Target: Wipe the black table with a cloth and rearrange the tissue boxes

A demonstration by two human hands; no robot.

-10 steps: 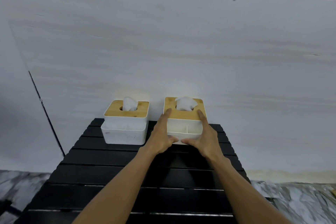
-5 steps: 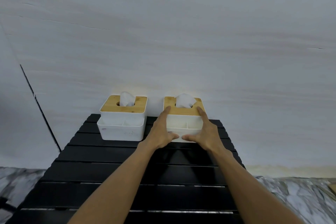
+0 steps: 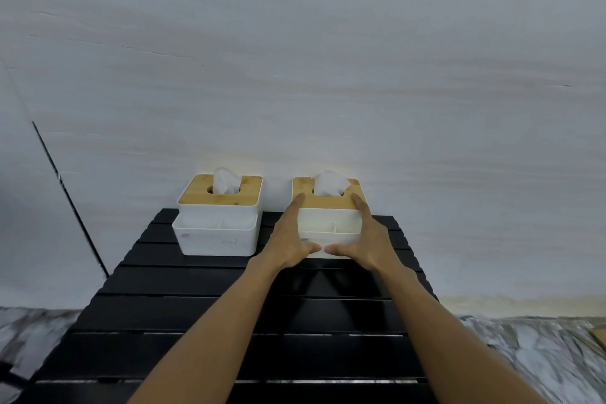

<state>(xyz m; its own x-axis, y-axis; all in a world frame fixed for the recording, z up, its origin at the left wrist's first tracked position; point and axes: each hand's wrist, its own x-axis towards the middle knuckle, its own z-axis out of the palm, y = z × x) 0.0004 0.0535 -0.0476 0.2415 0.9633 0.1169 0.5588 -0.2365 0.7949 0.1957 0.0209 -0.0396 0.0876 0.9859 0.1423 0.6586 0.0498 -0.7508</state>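
Note:
Two white tissue boxes with bamboo lids stand at the far edge of the black slatted table (image 3: 196,315), against the wall. The left tissue box (image 3: 218,223) stands alone, a tissue poking out of its lid. Both hands hold the right tissue box (image 3: 329,207): my left hand (image 3: 292,236) clasps its left side, my right hand (image 3: 367,239) its right side, thumbs against the front. No cloth is in view.
A pale wall (image 3: 328,75) rises directly behind the boxes. Marbled floor (image 3: 541,354) shows on both sides of the table. A dark line (image 3: 69,197) runs down the wall at the left.
Both hands stay on the right tissue box, which has shifted slightly toward the wall. The camera view has moved a little; the left box has not moved.

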